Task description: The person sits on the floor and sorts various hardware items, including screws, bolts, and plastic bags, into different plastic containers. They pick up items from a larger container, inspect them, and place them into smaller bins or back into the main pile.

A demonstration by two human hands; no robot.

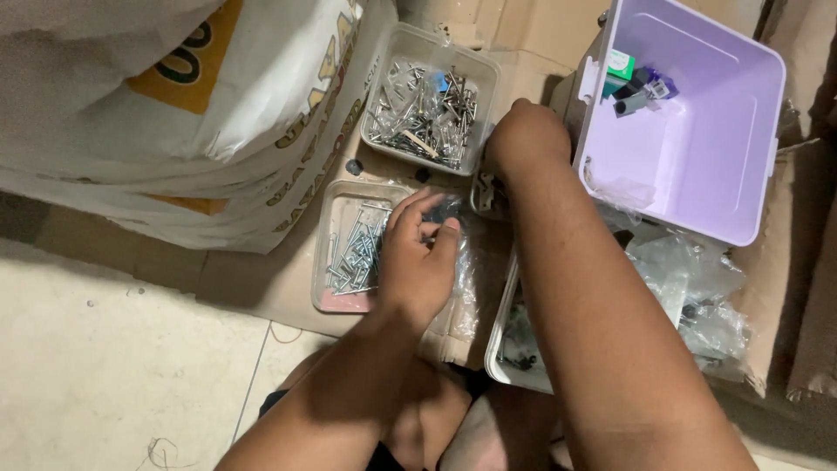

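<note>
Head view
Near tray: a clear plastic tray (336, 262) lies on flattened cardboard (261, 283), its floor pinkish at the near end, holding a loose heap of long silver screws (357, 253).
Far tray: a second clear tray (432, 96) sits just beyond it, packed with mixed silver and dark screws and one pale stick lying across them.
Tray count: two screw trays; a third white container (506, 349) shows partly under the right forearm, with dark small parts inside.
Left hand: the left hand (418, 257) hovers over the right edge of the near tray, palm down, fingers (414, 209) curled inward and thumb drawn toward them in a pinch; what it pinches, if anything, cannot be told.
Right hand: the right hand (523, 139) reaches forward between the far tray and the lilac bin, knuckles up, fist-like over a small metal piece (486, 194); whether it grips that piece cannot be told.
Lilac bin: a lilac plastic bin (697, 148) stands tilted at right, with a few small parts, green, purple and grey, in its far corner.
Bags: crumpled clear plastic bags (697, 288) lie below the bin.
Sacks: white woven sacks (174, 113) with yellow and brown print are stacked at left.
Floor: pale tiles (105, 366) lie beside the cardboard.
</note>
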